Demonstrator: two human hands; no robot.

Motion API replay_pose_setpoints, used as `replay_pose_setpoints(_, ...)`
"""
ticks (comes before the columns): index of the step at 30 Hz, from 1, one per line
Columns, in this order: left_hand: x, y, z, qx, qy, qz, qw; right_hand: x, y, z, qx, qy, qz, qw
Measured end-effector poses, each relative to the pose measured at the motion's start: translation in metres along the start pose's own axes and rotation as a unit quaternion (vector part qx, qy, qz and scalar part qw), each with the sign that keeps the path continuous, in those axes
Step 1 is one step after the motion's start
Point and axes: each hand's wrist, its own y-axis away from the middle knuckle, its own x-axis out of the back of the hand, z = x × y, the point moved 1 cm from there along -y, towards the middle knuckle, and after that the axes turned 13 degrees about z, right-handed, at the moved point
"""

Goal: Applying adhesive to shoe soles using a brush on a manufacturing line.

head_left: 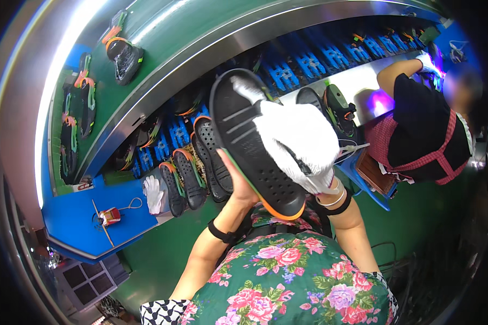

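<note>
A black shoe sole (241,130) with an orange heel rim and a holed heel area is held tilted before me. My bare left hand (237,181) grips its left edge, thumb along the side and the other fingers hidden beneath. Over the sole's upper face lies my right hand (298,138) in a white glove. At least one gloved finger stretches toward the toe end, smeared by motion. The remaining right fingers are partly hidden, and I see no tool in them. Just left of the sole, several similar black soles (188,176) stand in a row at the bench edge.
A white glove (153,194) and a small red device (110,216) rest on the blue bench (73,214). Blue racks (312,65) line the bench behind a metal rail (211,51). Beyond, shoes (126,59) sit on a green belt. A co-worker (417,119) works at the right.
</note>
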Motion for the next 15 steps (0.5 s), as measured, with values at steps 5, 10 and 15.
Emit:
replay_pose_setpoints(5,-0.007,0.005,-0.002,0.020,-0.130,0.045,0.990,-0.011,0.020,-0.006,-0.022,-0.011,-0.101,0.995)
replay_pose_setpoints(10,0.011,-0.002,0.001,0.041,-0.035,0.003,0.999,-0.021,0.022,-0.003,-0.035,-0.032,-0.082,0.996)
replay_pose_setpoints(15,0.017,-0.013,0.002,0.008,-0.101,0.009,0.995,-0.017,0.029,-0.004,-0.071,-0.037,-0.065,0.995)
